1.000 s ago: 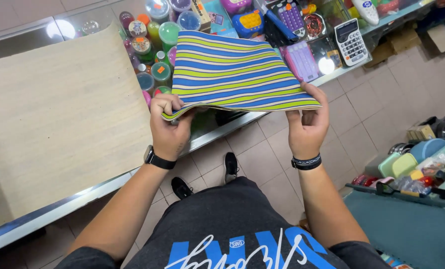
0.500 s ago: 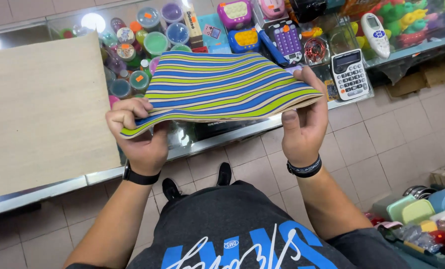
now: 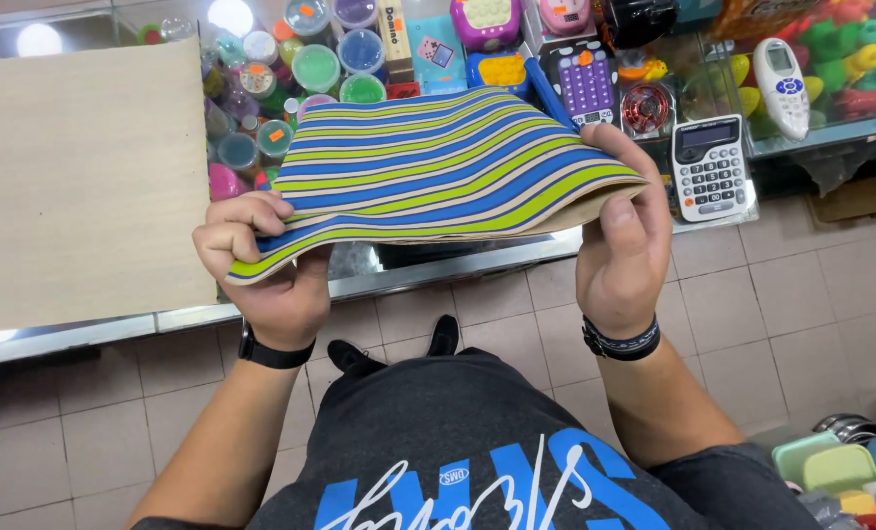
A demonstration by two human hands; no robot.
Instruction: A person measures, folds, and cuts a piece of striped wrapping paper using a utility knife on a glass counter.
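A person's left hand [image 3: 261, 260] and right hand [image 3: 619, 236] each clamp a near corner of a stack of striped blue, green and tan paper sheets [image 3: 438, 167], thumbs on top and fingers beneath, so the far edge rests out over the glass display counter [image 3: 409, 270]. A plain beige board [image 3: 75, 177] lies left of the stack on that counter; a grey desk calculator [image 3: 710, 167] sits to its right.

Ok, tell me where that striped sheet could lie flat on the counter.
The bare tan board left of the left hand is the one open patch. Behind the striped sheet, the glass case is packed with round tubs, and a calculator sits beside the right hand.
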